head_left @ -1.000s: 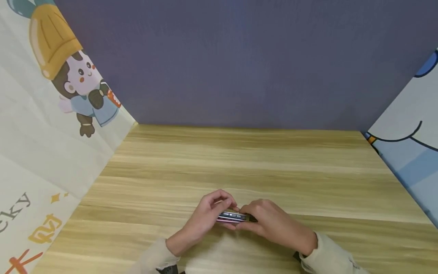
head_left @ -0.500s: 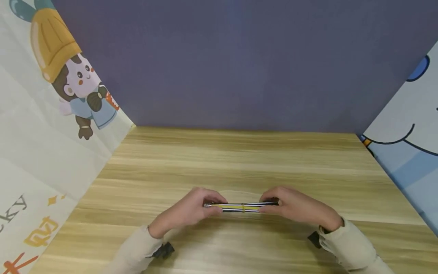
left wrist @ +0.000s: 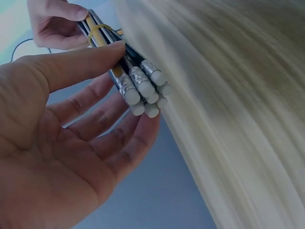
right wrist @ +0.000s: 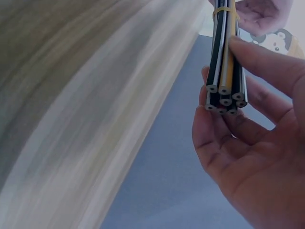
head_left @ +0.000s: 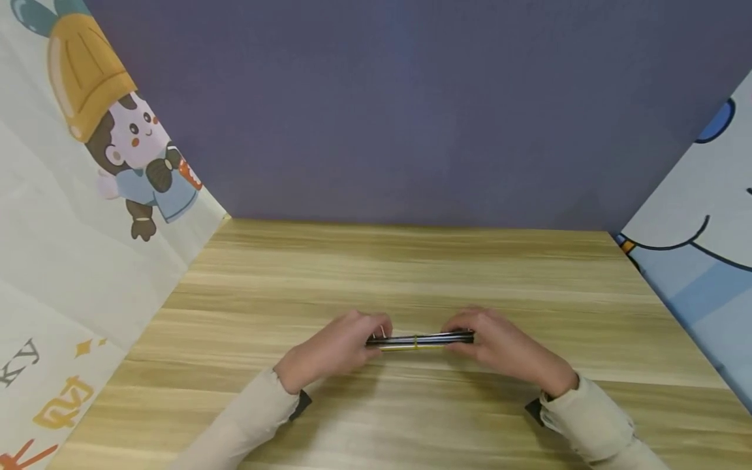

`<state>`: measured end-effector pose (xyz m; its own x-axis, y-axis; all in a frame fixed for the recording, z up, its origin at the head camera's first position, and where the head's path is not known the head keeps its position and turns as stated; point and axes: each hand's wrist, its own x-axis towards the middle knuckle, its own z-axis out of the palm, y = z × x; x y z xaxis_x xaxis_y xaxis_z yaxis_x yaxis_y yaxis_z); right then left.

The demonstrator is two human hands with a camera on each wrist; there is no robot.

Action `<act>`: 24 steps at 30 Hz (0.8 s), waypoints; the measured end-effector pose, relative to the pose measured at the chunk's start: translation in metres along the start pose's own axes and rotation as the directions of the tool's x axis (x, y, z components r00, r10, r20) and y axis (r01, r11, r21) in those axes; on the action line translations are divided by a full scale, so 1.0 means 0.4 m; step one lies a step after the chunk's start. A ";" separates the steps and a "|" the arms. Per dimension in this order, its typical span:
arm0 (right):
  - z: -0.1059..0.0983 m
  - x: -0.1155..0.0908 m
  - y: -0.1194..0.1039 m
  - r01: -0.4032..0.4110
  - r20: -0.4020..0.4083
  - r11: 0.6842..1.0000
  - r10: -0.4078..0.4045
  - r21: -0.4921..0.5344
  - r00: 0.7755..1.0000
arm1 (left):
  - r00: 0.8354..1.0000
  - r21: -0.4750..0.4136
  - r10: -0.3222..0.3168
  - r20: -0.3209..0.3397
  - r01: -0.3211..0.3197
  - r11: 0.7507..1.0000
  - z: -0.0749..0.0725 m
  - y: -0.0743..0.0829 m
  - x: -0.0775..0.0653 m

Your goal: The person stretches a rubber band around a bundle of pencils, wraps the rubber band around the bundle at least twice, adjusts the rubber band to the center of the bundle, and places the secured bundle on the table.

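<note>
A bundle of striped pencils (head_left: 405, 341) lies level between both hands, bound round its middle by a yellow rubber band (head_left: 416, 342). My left hand (head_left: 337, 343) grips the eraser end, thumb on one side and fingers on the other. White erasers (left wrist: 132, 97) with silver ferrules poke out past that thumb in the left wrist view. At the other end my right hand (head_left: 505, 343) holds the bundle the same way. Flat, unsharpened pencil ends (right wrist: 225, 101) show in the right wrist view. One pencil is yellow; others are black and white.
Below the hands stretches a wood-grain table (head_left: 411, 274). A plain dark blue-grey panel (head_left: 376, 111) rises at its back edge. Cartoon-printed sheets border it, one on the left (head_left: 47, 215) and one on the right (head_left: 693, 196).
The hands were close together round the bundle, then spread to its two ends. Since half a second ago the bundle has moved slightly away from me and turned, its yellow pencil now lower.
</note>
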<state>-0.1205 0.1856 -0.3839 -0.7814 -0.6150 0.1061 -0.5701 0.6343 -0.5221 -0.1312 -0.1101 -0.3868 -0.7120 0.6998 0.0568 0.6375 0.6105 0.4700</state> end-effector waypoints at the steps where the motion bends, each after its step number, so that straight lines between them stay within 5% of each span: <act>1: 0.003 0.000 0.000 0.006 -0.006 1.000 -0.006 -0.016 1.000 | 1.000 0.010 0.002 0.001 -0.002 1.000 0.003 -0.001 0.002; 9: 0.029 -0.003 0.000 0.044 -0.013 0.991 -0.046 -0.124 0.999 | 0.998 0.043 0.063 0.012 -0.063 0.997 0.036 -0.013 0.015; 18: 0.039 -0.009 0.002 -0.042 0.056 0.985 0.052 -0.165 0.997 | 0.998 0.103 0.067 0.011 -0.068 0.992 0.047 -0.005 0.019; 24: 0.002 -0.023 0.002 -0.142 0.049 0.979 0.151 -0.145 0.987 | 0.999 0.156 0.042 0.007 -0.043 0.987 0.040 -0.010 0.003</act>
<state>-0.1136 0.1915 -0.3860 -0.8450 -0.5346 -0.0151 -0.4841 0.7766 -0.4031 -0.1296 -0.1057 -0.4028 -0.6825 0.7274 0.0708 0.7055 0.6304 0.3238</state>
